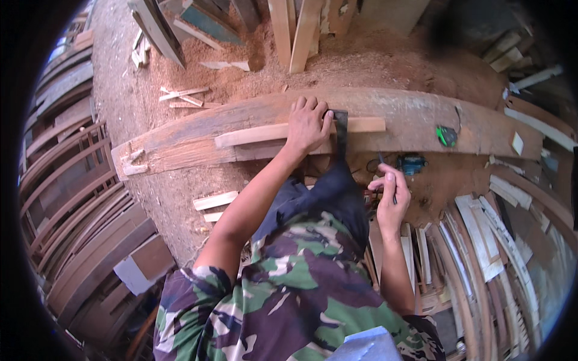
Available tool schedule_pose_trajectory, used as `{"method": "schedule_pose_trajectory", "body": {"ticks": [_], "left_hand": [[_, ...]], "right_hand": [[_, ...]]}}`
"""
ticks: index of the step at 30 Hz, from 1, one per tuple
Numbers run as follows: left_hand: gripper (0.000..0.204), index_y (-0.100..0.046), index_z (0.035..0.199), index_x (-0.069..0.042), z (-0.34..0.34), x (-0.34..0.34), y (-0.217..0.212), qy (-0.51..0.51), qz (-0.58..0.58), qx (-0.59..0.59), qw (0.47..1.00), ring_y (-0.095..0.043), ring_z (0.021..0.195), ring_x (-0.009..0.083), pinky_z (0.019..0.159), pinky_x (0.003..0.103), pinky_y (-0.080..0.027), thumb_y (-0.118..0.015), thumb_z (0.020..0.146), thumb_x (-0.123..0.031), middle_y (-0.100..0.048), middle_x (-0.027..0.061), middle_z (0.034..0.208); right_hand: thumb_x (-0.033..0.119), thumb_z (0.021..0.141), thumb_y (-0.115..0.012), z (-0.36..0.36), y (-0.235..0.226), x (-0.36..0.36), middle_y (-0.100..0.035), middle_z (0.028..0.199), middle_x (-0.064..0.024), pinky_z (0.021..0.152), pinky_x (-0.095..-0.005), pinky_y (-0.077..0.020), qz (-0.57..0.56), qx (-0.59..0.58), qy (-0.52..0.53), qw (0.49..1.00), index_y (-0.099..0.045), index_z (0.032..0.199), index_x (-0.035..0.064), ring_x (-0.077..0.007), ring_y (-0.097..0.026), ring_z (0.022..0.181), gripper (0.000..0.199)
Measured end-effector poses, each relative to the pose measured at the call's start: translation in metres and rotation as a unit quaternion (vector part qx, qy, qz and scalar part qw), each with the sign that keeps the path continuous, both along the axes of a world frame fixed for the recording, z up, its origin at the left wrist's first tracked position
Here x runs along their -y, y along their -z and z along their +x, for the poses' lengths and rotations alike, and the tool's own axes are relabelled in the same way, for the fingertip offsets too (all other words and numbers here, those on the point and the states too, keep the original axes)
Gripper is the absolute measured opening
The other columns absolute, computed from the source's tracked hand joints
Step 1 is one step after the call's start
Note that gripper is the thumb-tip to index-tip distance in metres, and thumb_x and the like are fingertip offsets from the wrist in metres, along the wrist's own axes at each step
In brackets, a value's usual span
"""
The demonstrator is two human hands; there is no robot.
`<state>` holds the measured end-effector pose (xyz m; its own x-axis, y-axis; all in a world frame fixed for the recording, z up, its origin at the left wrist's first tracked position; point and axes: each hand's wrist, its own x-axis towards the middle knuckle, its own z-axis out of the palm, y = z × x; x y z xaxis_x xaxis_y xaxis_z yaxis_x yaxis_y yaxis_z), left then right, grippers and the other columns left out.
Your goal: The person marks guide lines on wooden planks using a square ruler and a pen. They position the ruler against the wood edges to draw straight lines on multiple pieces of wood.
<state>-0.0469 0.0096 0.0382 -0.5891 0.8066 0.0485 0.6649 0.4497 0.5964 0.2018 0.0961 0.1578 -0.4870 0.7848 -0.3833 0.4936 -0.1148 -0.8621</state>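
My left hand (307, 126) presses flat on a light wooden slat (253, 136) that lies along a long, thick, weathered beam (415, 111). Under its fingers sits a dark metal try square (341, 129), its blade crossing the slat. My right hand (390, 191) hovers below the beam, pinching a dark pencil (388, 177) between thumb and fingers, clear of the wood.
A green tape measure (446, 136) rests on the beam to the right. A blue power tool (411, 162) lies on the sawdust floor below it. Stacked curved wooden frames (78, 198) fill the left, loose boards (481, 240) the right, offcuts (215, 201) near my leg.
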Motion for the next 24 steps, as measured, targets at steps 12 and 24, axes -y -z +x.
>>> {"method": "schedule_pose_trajectory", "body": {"ticks": [12, 24], "left_hand": [[0.03, -0.074, 0.119, -0.01, 0.005, -0.013, 0.014, 0.073, -0.039, -0.016, 0.996, -0.061, 0.085, 0.028, 0.077, 0.041, -0.047, -0.076, 0.095, -0.027, -0.06, 0.008, 0.09], [0.041, -0.076, 0.121, -0.013, 0.004, -0.013, 0.016, 0.081, -0.031, -0.027, 0.996, -0.062, 0.082, 0.0251, 0.075, 0.039, -0.048, -0.085, 0.088, -0.036, -0.063, 0.0037, 0.088]], "right_hand": [[0.006, 0.105, -0.073, -0.05, 0.105, -0.061, -0.074, 0.121, -0.0149, 0.102, -0.0346, -0.0551, 0.146, 0.062, 0.017, 0.987, -0.066, 0.136, -0.004, -0.0201, -0.07, 0.113, 0.034], [0.012, 0.107, -0.064, -0.042, 0.087, -0.057, -0.076, 0.122, -0.0267, 0.111, -0.0515, -0.0505, 0.185, -0.025, -0.119, 0.975, -0.063, 0.118, -0.0033, -0.0371, -0.076, 0.116, 0.019]]}}
